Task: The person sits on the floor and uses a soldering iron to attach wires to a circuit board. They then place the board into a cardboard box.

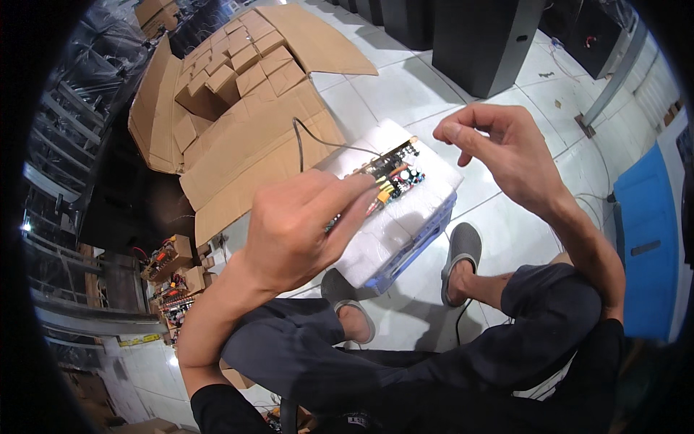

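A long, narrow circuit board, crowded with small parts, lies on a white foam block. My left hand is closed over its near left part, thumb and forefinger pinching beside a yellow component. The hand covers much of that end of the board. A dark cable loops over the foam toward the board's far edge. To the right, off the foam, my right hand is raised with thumb and forefinger brought together. Anything between those fingertips is too small to make out.
The foam rests on a blue plastic support in front of my feet. A large open carton filled with small boxes stands at far left. More circuit boards lie at left. Black cabinets stand behind; a blue bin is at right.
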Motion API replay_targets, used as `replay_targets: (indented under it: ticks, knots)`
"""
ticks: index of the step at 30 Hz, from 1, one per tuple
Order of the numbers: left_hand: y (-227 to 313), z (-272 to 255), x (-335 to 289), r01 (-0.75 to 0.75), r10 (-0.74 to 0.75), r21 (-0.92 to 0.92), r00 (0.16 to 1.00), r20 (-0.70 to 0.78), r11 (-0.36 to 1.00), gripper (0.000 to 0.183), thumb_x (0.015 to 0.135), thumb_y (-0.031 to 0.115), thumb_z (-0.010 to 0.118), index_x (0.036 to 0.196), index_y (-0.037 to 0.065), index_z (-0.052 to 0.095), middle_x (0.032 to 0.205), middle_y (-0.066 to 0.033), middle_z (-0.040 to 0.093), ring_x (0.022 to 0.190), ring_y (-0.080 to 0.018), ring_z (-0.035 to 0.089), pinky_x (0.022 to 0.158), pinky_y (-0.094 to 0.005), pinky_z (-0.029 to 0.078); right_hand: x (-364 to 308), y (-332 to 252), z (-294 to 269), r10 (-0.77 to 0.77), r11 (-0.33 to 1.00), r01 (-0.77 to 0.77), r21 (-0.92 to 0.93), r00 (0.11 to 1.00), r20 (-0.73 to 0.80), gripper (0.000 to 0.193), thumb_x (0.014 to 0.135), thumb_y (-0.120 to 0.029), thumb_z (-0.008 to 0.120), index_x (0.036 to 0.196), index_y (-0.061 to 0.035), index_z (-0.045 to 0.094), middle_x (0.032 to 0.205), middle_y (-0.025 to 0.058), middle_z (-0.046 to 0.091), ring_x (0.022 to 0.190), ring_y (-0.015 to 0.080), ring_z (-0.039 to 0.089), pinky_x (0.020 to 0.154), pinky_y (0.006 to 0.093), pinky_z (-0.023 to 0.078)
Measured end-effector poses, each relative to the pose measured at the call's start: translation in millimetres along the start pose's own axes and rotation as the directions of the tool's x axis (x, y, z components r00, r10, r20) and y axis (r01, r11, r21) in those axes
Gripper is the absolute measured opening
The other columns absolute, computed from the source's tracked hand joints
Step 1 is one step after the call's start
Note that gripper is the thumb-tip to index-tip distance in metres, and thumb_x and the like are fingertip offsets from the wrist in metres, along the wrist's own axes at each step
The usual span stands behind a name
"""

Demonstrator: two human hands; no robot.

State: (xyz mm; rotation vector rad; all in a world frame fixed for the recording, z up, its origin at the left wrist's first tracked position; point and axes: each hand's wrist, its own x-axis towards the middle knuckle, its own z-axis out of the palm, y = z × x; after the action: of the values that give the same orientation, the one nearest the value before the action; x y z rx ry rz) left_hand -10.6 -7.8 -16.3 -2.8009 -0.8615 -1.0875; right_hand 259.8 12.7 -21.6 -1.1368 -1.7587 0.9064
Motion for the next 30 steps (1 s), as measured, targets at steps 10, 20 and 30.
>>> replay_targets:
  ticks: [10, 20, 30]
  knots:
    - [-1.0, 3.1, -2.3, -0.012, 0.012, 0.011, 1.0, 0.019, 1.0, 0.019, 0.078, 0.003, 0.077, 0.097, 0.002, 0.07, 0.071, -0.0086, 0.065, 0.06, -0.0251, 0.064, 0.051, -0.0362, 0.048, -5.8, -9.1, 4.4, -0.146, 0.988, 0.153, -0.024, 0.972, 0.185, 0.024, 0.091, -0.007, 0.07, 0.113, 0.0018, 0.072, 0.105, 0.011, 0.072, 0.088, 0.0144, 0.065, 0.074, 0.0282, 0.054]
    - [2.9, 4.9, 0.1, 0.073, -0.068, -0.15, 0.997, 0.039, 0.986, 0.012, 0.085, 0.003, 0.074, 0.094, -0.003, 0.07, 0.073, -0.0143, 0.067, 0.059, -0.0258, 0.063, 0.053, -0.0349, 0.048, -6.2, -15.2, 5.7, -0.092, 0.996, 0.095, -0.003, 0.969, 0.228, 0.018, 0.093, -0.013, 0.07, 0.102, 0.0033, 0.072, 0.092, 0.0082, 0.071, 0.078, 0.0121, 0.063, 0.071, 0.0278, 0.052]
    - [2.8, 5.8, 0.0, 0.116, -0.108, -0.172, 0.993, 0.055, 0.978, 0.01, 0.088, 0.004, 0.071, 0.093, -0.005, 0.07, 0.074, -0.0159, 0.067, 0.06, -0.0266, 0.064, 0.056, -0.0348, 0.049, -3.3, -10.6, 5.7, 0.073, 0.966, -0.152, 0.209, 0.936, 0.345, 0.023, 0.095, -0.017, 0.07, 0.101, 0.0054, 0.069, 0.088, 0.009, 0.069, 0.076, 0.0109, 0.063, 0.069, 0.0258, 0.054]
